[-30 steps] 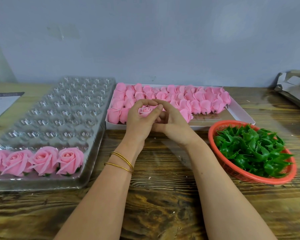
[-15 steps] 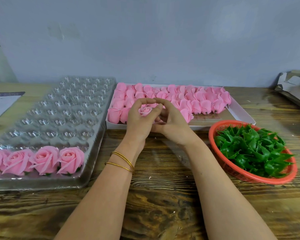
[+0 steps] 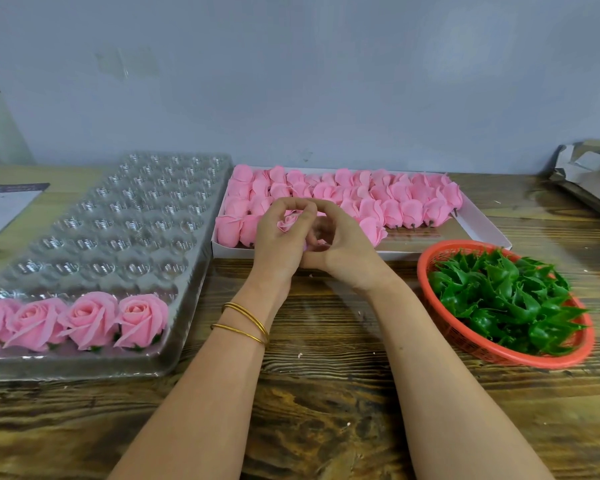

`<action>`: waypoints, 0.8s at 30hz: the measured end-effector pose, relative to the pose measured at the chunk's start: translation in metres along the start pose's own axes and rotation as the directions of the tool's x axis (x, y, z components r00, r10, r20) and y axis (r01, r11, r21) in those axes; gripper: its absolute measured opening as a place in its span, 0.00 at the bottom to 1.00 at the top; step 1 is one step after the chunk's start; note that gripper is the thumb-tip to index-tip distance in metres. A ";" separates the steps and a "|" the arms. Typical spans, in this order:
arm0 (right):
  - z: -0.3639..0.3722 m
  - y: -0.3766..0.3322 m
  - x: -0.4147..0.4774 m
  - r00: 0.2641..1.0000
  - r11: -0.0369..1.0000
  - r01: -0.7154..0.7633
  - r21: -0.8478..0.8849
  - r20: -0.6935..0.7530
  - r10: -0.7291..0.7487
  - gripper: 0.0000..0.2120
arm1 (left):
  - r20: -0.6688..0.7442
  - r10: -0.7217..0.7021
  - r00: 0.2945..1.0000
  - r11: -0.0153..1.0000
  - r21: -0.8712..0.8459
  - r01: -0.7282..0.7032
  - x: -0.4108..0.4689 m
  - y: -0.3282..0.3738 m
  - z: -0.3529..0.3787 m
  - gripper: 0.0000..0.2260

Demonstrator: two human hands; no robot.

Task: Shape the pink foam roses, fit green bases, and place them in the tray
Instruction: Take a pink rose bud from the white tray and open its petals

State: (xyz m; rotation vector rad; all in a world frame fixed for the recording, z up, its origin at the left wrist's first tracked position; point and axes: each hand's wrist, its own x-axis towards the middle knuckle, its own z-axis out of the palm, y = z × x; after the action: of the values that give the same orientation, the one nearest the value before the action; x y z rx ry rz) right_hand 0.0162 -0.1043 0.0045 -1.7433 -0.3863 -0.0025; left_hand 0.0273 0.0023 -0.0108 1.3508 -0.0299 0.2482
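Both hands work over the near-left corner of the white box [image 3: 478, 226] on the bench [image 3: 326, 410]. The left hand [image 3: 278, 244] has its fingers [image 3: 291, 202] curled round one pink foam rose [image 3: 289, 220], bloom facing up. The right hand [image 3: 343, 251] meets it from the other side, fingers [image 3: 329, 209] bent and pinching the rose's lower petals; thumbs touching. Two gold bangles [image 3: 243, 320] on the left wrist. The box itself holds rows of unshaped pink buds [image 3: 378, 199], its right end bare. Left of the box, just beside it: clear blister tray [image 3: 118, 216], four finished roses [image 3: 90, 320] with green bases in its nearest row. Right of the box and nearer: red basket [image 3: 499, 358] heaped with green bases [image 3: 506, 299].
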 end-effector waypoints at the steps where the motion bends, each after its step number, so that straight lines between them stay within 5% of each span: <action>1: 0.000 0.000 0.000 1.000 1.000 0.005 -0.013 -0.005 -0.005 0.35 | -0.004 -0.006 1.000 1.000 0.007 0.006 0.000 0.000 0.000 0.02; 13: 0.001 -0.005 -0.003 0.999 0.997 -0.011 0.081 0.031 0.008 0.29 | 0.068 0.054 0.996 0.999 0.003 -0.055 0.001 -0.003 -0.005 0.06; 24: 0.001 -0.002 -0.001 1.000 1.000 -0.006 -0.004 0.011 0.006 0.33 | 0.020 0.030 0.999 0.998 0.045 -0.031 0.001 -0.004 -0.002 0.02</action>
State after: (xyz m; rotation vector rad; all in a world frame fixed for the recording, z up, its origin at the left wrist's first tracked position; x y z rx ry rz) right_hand 0.0142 -0.1033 0.0059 -1.7489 -0.3896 0.0108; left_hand 0.0292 0.0039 -0.0147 1.3990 -0.0608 0.2629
